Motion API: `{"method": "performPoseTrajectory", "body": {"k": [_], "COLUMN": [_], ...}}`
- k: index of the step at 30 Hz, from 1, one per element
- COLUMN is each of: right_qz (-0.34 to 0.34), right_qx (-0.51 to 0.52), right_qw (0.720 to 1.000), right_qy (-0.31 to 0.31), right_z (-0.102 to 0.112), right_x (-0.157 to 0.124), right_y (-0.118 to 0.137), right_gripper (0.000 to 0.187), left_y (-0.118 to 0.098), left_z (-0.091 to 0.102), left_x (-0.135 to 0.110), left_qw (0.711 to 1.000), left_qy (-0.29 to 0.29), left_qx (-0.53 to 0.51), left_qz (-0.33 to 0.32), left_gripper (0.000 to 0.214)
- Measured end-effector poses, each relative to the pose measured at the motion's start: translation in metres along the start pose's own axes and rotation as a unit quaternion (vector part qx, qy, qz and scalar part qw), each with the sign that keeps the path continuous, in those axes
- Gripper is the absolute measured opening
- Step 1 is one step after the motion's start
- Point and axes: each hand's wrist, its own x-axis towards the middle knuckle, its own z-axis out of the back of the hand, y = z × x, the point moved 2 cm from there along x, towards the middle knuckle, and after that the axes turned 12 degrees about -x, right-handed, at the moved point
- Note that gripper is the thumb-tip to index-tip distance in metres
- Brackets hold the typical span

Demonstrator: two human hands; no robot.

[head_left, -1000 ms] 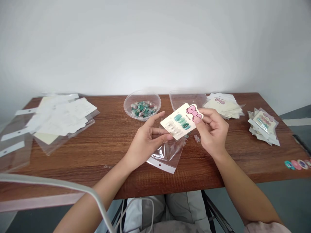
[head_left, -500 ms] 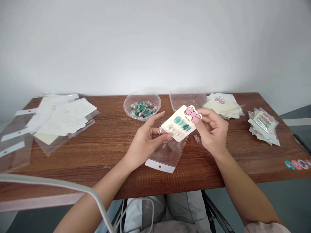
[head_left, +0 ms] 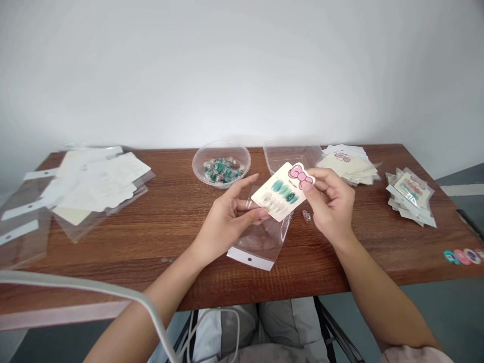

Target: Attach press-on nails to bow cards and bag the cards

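The left hand [head_left: 227, 222] and right hand [head_left: 333, 204] grip a nail card [head_left: 282, 191] between their fingers [head_left: 308, 185], just above a clear bag [head_left: 260, 242] at the centre of the wooden table [head_left: 170, 242]. A plastic bowl [head_left: 221, 164] sits at twelve o'clock, with card stacks [head_left: 410, 196] at three and nine, before a white wall [head_left: 242, 65].

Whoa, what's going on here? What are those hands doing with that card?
A person is sitting at a wooden table. Their right hand pinches a card of green press-on nails with a pink bow on top. Their left hand holds a clear plastic bag just below the card. A clear bowl of green nails sits behind them, and a pile of bagged cards lies to the right.
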Motion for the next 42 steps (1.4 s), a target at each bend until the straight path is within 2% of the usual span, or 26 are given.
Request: {"method": "performPoseTrajectory", "body": {"k": [4,13,24,31,36,42], "right_qz": [-0.005,0.012,-0.006,0.015,0.019,0.026], "right_qx": [0.012,-0.030,-0.001,-0.016,-0.012,-0.032], "right_qw": [1.000,0.999,1.000,1.000,1.000,0.999], "right_qy": [-0.009,-0.003,-0.010,0.010,0.017,-0.005], "right_z": [-0.0006,-0.0001,-0.0002,0.0015,0.0035,0.0058], "right_x": [0.0001,-0.0025,-0.0011,-0.0011,0.0003,0.0020], "right_y": [-0.0004,-0.0053,-0.0024,-0.0025,-0.0018,0.0013], "right_gripper": [0.013,0.013,0.010,0.011,0.012,0.013], "left_y": [0.0007,0.0035,0.0030,0.0033,0.0042,0.0046], "left_z": [0.0006,0.0048,0.0041,0.0068,0.0072,0.0059], "left_x": [-0.0013,-0.0001,-0.0009,0.0002,0.0013,0.0004], "left_qw": [1.000,0.999,1.000,0.997,0.997,0.998], "left_qy": [0.002,0.019,0.021,0.034,0.038,0.032], "left_qx": [0.010,0.041,0.011,0.066,0.061,0.045], "left_qz": [-0.002,-0.005,-0.004,-0.032,-0.029,-0.023], "left_gripper": [0.090,0.087,0.090,0.084,0.085,0.086]}}
